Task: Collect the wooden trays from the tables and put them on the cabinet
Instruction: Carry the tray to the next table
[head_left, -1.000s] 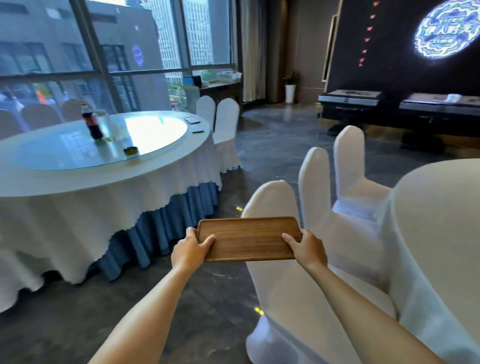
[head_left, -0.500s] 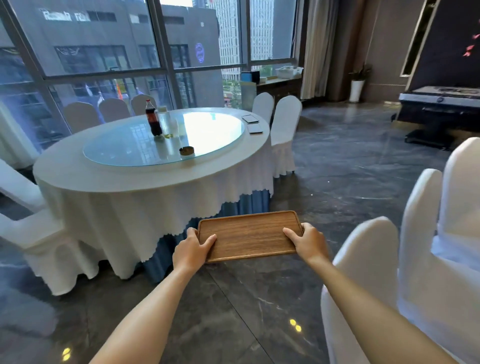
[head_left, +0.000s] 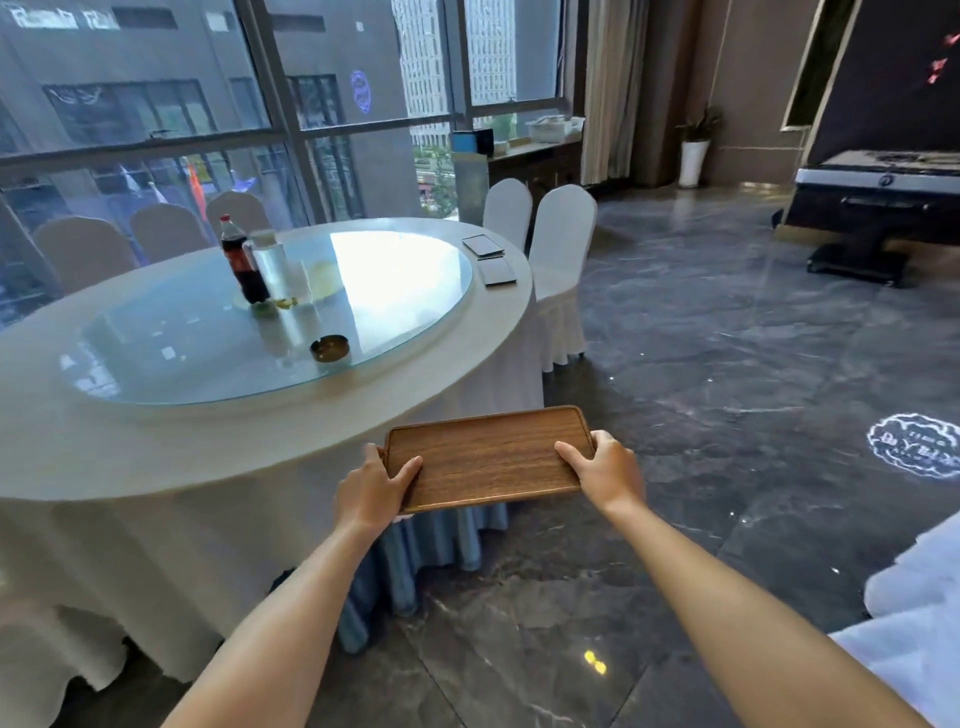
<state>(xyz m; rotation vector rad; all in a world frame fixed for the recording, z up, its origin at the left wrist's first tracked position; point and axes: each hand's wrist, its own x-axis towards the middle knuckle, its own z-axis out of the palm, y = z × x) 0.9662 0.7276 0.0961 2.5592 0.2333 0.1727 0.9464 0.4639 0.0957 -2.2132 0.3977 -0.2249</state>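
A brown wooden tray (head_left: 485, 457) is held level in front of me, over the near right edge of a round table (head_left: 156, 457). My left hand (head_left: 371, 488) grips its left short end, thumb on top. My right hand (head_left: 605, 470) grips the right short end the same way. At the back by the window stands a dark wooden cabinet (head_left: 535, 166) with boxes on top. Two flat dark items (head_left: 491, 257) lie at the table's far right edge; I cannot tell whether they are trays.
The table has a white cloth, a glass turntable (head_left: 270, 322), a cola bottle (head_left: 241, 260) and an ashtray (head_left: 329, 348). White-covered chairs (head_left: 561, 260) stand at its far side. Dark marble floor (head_left: 727, 389) stretches right. A black stand (head_left: 872, 218) sits at right, white fabric (head_left: 914, 613) at lower right.
My view has swung left and closer to the round table. The white chairs on the right have slid almost out of view. Both hands keep their hold on the tray.
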